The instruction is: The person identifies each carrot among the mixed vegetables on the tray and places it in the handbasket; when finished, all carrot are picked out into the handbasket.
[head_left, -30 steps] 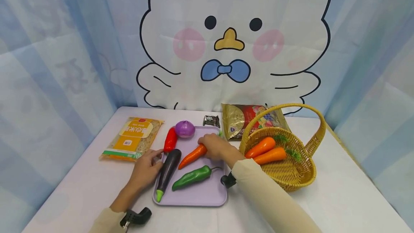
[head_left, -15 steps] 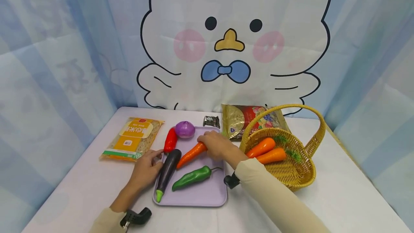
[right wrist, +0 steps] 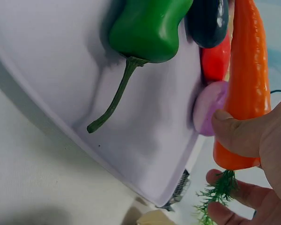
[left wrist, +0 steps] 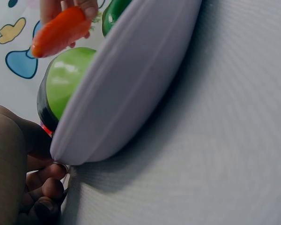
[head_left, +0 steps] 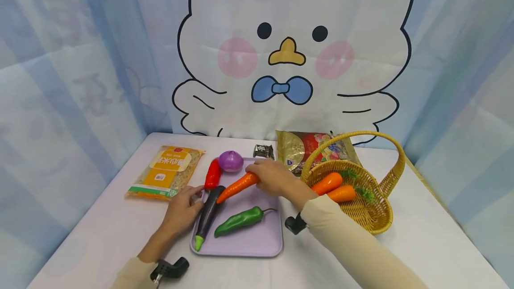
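My right hand [head_left: 275,176] pinches an orange carrot [head_left: 239,186] near its leafy end, holding it raised over the lilac tray [head_left: 257,246]. In the right wrist view the thumb [right wrist: 243,133] lies across the carrot, with green leaves below it. At the tray's left rim, my left hand [head_left: 182,208] grips the edge; its fingers [left wrist: 49,187] are curled beside the rim in the left wrist view. On the tray are a dark eggplant [head_left: 206,220], a green pepper [head_left: 241,222], a red pepper [head_left: 213,175] and a purple onion [head_left: 230,161] at the back left corner.
A wicker basket [head_left: 361,217] with a tall handle stands right of the tray, holding two carrots [head_left: 341,193]. Behind it lies a gold-and-red bag [head_left: 297,148], with a small dark packet [head_left: 263,151] nearby. A yellow grain bag [head_left: 166,171] lies at the left.
My right hand has lifted the carrot off the tray and moved it slightly up and right; its tip now overlaps the eggplant. The left hand stays at the tray's rim.
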`<state>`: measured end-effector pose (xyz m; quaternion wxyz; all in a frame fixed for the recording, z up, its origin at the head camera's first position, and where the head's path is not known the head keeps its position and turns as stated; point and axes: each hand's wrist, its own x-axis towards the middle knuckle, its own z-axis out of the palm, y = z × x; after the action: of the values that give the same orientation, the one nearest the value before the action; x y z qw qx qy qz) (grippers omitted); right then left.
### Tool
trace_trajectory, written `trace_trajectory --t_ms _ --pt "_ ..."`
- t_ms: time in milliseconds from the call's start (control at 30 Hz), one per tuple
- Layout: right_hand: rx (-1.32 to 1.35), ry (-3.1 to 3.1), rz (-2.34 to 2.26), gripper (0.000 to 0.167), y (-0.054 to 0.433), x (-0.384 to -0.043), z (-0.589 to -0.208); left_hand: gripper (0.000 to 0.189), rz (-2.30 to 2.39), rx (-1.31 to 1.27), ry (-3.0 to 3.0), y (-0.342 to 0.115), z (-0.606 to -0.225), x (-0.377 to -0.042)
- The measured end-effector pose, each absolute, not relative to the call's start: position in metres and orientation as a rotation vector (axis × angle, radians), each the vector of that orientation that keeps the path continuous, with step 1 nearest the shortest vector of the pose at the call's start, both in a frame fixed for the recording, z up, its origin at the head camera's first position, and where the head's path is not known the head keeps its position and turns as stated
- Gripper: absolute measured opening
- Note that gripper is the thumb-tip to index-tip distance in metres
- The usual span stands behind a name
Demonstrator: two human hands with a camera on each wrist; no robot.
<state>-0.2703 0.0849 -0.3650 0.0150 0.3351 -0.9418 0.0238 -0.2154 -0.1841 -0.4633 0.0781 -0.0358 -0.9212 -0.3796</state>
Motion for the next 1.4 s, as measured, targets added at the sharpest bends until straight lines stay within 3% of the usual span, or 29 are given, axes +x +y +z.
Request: trace_trajectory --t_ms 367,733,1400 --pt "0.961 -2.957 0.078 0.049 0.087 -0.254 -0.351 0.046 -1.131 -0.098 -2.77 -0.182 -0.463 -0.216" --pt "1.094 -2.883 0.16 0.049 0.098 -0.238 -0.335 0.047 -1.142 -0.098 -2.772 -0.182 -0.462 -0.215" --pt "1.087 -2.892 0.221 0.049 0.127 -0.211 -0.318 0.046 -1.151 -0.085 -2.771 -0.182 -0.463 -0.215"
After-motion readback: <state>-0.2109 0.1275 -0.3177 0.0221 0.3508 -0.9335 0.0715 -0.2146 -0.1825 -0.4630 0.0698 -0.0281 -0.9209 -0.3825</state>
